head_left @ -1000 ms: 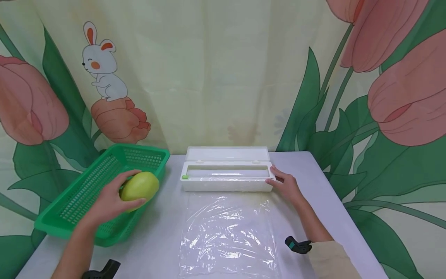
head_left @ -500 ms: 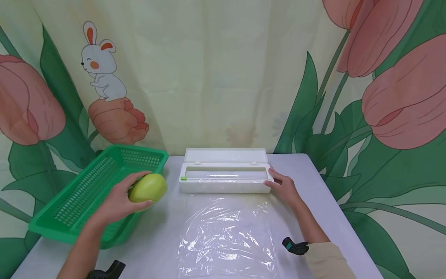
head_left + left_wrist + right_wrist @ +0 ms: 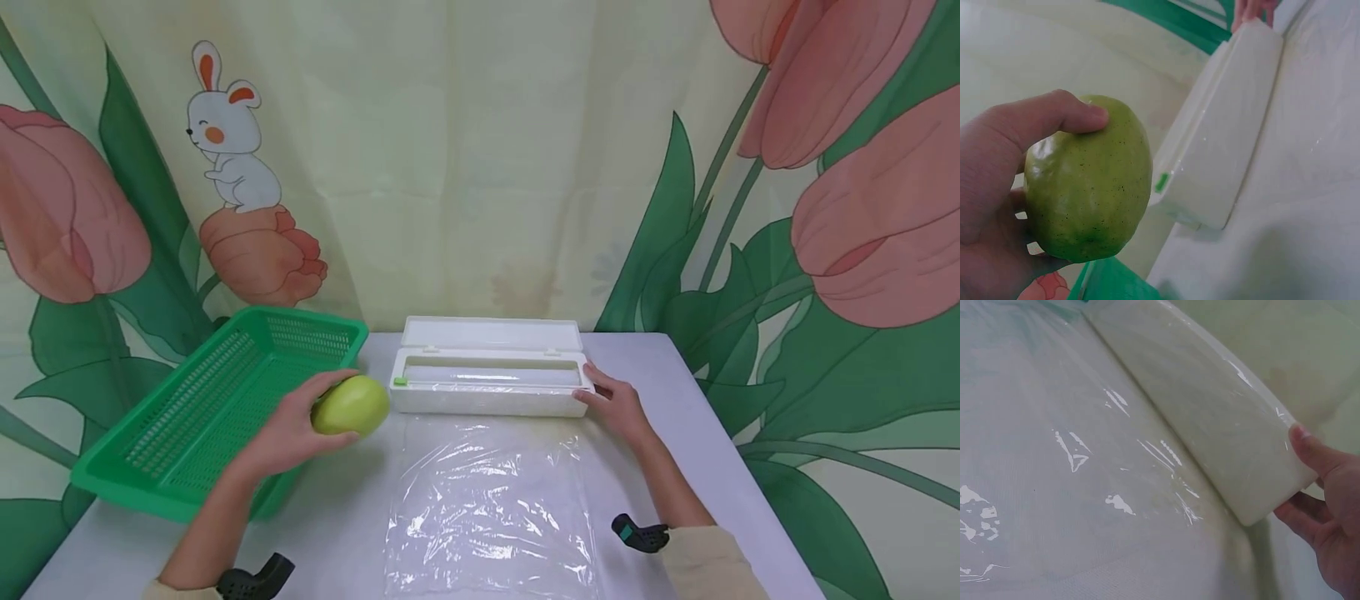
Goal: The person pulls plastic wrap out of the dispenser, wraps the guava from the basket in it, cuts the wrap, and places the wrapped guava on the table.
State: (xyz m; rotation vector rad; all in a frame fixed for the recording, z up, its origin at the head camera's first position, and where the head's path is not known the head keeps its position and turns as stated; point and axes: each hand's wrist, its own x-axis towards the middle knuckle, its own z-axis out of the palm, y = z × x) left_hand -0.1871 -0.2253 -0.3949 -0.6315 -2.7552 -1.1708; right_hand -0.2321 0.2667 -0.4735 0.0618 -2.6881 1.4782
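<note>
At the left, a green rectangular perforated plastic basket (image 3: 187, 408) stands on a white-covered table (image 3: 337, 542). Beside its right side, the person's left hand (image 3: 296, 433) is clamped on 1 smooth, oval, yellow-green fruit (image 3: 352, 406), thumb and fingers around it, above the table between basket and box. Further right, a clear, wrinkled sheet of plastic film (image 3: 491, 508) lies in front of the long white plastic box (image 3: 491, 403), whose white lid (image 3: 491, 333) is raised behind. The right hand (image 3: 618, 408) grips the box's right end between thumb and fingers.
</note>
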